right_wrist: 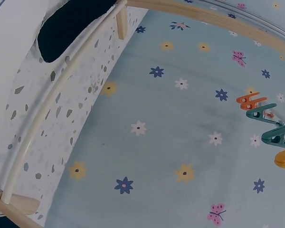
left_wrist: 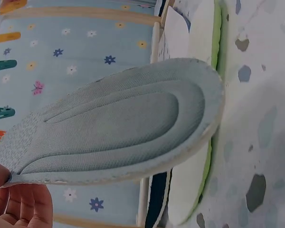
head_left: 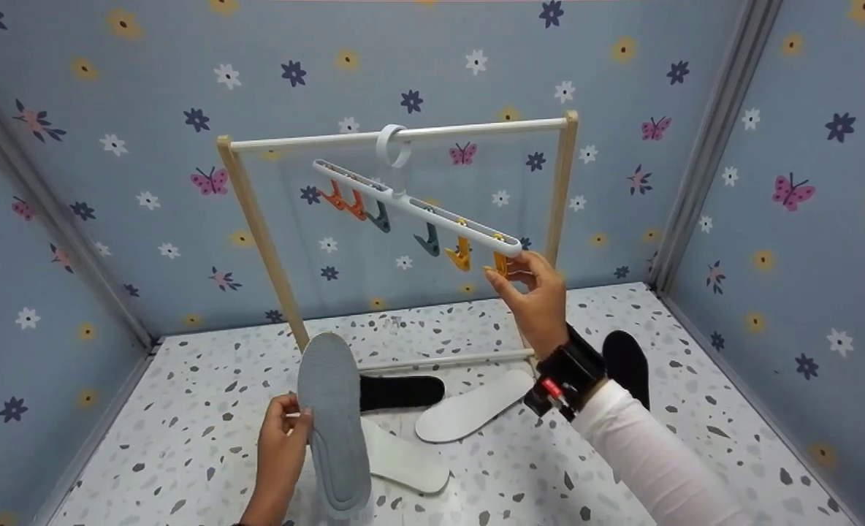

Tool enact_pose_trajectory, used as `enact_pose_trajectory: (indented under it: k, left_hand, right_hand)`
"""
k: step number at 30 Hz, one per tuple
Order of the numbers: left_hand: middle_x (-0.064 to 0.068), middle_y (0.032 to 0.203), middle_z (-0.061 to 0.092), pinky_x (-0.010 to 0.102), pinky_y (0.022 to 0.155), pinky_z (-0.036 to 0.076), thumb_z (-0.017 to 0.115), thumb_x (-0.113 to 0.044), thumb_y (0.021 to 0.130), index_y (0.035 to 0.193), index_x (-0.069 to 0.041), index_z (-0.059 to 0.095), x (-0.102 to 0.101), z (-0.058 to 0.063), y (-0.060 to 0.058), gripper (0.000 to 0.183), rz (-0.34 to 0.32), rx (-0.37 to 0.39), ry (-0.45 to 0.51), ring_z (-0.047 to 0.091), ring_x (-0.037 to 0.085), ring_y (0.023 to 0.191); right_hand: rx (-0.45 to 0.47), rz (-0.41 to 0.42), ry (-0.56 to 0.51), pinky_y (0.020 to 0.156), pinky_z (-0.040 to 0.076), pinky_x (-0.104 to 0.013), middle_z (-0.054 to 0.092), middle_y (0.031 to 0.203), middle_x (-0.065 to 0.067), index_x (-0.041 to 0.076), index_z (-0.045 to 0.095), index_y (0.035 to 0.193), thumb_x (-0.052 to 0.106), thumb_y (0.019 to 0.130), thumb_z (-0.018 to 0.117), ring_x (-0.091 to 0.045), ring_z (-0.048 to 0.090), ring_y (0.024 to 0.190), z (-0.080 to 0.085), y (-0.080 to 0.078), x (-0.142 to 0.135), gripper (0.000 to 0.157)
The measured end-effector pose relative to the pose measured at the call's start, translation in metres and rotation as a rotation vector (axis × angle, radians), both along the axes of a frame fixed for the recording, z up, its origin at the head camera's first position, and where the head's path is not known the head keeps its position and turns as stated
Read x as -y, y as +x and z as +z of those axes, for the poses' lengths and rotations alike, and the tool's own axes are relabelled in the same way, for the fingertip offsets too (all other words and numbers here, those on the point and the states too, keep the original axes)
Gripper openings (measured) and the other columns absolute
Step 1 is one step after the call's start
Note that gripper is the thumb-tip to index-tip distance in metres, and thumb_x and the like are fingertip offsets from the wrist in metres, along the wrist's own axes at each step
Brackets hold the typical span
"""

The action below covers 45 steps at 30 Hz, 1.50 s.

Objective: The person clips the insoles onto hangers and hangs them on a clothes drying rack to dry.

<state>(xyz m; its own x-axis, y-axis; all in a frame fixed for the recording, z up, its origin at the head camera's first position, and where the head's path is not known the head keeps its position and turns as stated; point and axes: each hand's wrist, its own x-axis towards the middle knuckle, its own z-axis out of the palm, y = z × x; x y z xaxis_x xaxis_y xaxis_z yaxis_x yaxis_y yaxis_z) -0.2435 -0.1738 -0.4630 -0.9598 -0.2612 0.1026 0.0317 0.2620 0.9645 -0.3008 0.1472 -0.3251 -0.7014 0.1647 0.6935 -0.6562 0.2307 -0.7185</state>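
My left hand (head_left: pixel 279 446) pinches a grey insole (head_left: pixel 334 424) by its left edge and holds it upright above the floor. In the left wrist view the thumb lies on the insole's (left_wrist: pixel 118 123) near edge, with the fingers beneath. My right hand (head_left: pixel 540 303) pinches the yellow clip (head_left: pixel 501 264) at the right end of a white clip hanger (head_left: pixel 447 220). Orange clips (head_left: pixel 356 206), dark green clips (head_left: pixel 427 239) and another yellow clip (head_left: pixel 461 253) hang along the same bar. The right wrist view shows several clips but not the hand.
The hanger's ring (head_left: pixel 383 150) hangs on the rail of a wood-and-white rack (head_left: pixel 476 130). On the speckled floor (head_left: pixel 184 438) lie a black insole (head_left: pixel 403 392), a white insole (head_left: pixel 469 413), a pale insole (head_left: pixel 410 464) and, right of my wrist, another black insole (head_left: pixel 626 365). Flowered walls stand around.
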Motion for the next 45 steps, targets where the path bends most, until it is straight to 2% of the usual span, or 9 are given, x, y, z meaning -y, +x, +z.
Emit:
enact_pose_trajectory:
  k: [3,9,20,24,27,33,40,45]
  left_hand:
    - [0.014,0.111,0.045,0.025,0.070,0.045,0.045,-0.006,0.097,0.119,0.003,0.043,-0.012,0.001,-0.001,0.024,-0.026,-0.025,0.017,0.049,0.014,0.085]
    - [0.013,0.107,0.050,0.024,0.076,0.044,0.051,-0.006,0.096,0.117,0.001,0.048,-0.035,0.002,-0.006,0.023,-0.071,-0.070,0.024,0.050,0.015,0.088]
    - [0.012,0.102,0.058,0.026,0.074,0.046,0.056,-0.009,0.094,0.113,0.002,0.055,-0.078,0.005,-0.013,0.022,-0.201,-0.177,0.087,0.056,0.015,0.085]
    - [0.012,0.101,0.058,0.026,0.074,0.046,0.058,-0.009,0.094,0.113,0.002,0.056,-0.098,0.007,-0.018,0.022,-0.245,-0.192,0.137,0.057,0.015,0.085]
    - [0.013,0.100,0.059,0.026,0.074,0.046,0.058,-0.008,0.093,0.111,0.003,0.056,-0.110,0.007,-0.020,0.021,-0.272,-0.210,0.162,0.058,0.015,0.085]
    - [0.011,0.097,0.059,0.025,0.074,0.046,0.060,-0.007,0.092,0.109,0.002,0.058,-0.130,0.007,-0.022,0.020,-0.290,-0.224,0.177,0.057,0.013,0.082]
    - [0.012,0.097,0.059,0.025,0.073,0.046,0.060,-0.006,0.091,0.109,0.003,0.058,-0.144,0.007,-0.025,0.020,-0.291,-0.240,0.186,0.056,0.014,0.082]
    - [0.012,0.097,0.059,0.025,0.073,0.046,0.060,-0.005,0.092,0.110,0.003,0.057,-0.150,0.007,-0.026,0.020,-0.293,-0.241,0.182,0.056,0.014,0.082]
  right_hand:
    - [0.005,0.012,-0.024,0.083,0.050,-0.032,0.059,0.099,-0.026,-0.015,0.059,0.106,-0.001,0.080,0.071,-0.030,0.058,0.091,0.000,0.000,0.001,0.032]
    - [0.079,0.008,-0.031,0.085,0.049,-0.032,0.059,0.103,-0.024,-0.013,0.059,0.112,0.002,0.082,0.071,-0.026,0.058,0.093,-0.002,0.002,0.003,0.035]
    - [0.147,-0.007,-0.027,0.085,0.048,-0.025,0.059,0.103,-0.019,-0.010,0.058,0.113,0.008,0.085,0.069,-0.022,0.057,0.094,0.006,0.007,0.005,0.035]
    - [0.174,0.014,-0.065,0.084,0.047,-0.025,0.060,0.101,-0.018,-0.009,0.057,0.112,0.009,0.087,0.068,-0.021,0.056,0.092,0.005,0.007,0.006,0.033]
    - [0.159,0.037,-0.102,0.079,0.049,-0.025,0.060,0.096,-0.017,-0.010,0.057,0.109,0.007,0.087,0.067,-0.021,0.058,0.087,0.002,0.005,0.008,0.030]
    - [0.126,0.064,-0.130,0.069,0.049,-0.022,0.060,0.089,-0.015,-0.012,0.056,0.103,0.004,0.087,0.066,-0.017,0.059,0.076,0.000,0.005,0.013,0.025]
    - [0.131,0.081,-0.131,0.068,0.047,-0.021,0.060,0.087,-0.011,-0.012,0.056,0.100,0.002,0.088,0.063,-0.009,0.057,0.074,0.001,0.002,0.015,0.019]
    - [0.137,0.076,-0.124,0.068,0.047,-0.020,0.060,0.088,-0.011,-0.010,0.057,0.100,0.002,0.088,0.064,-0.012,0.058,0.075,-0.013,-0.012,0.010,0.019]
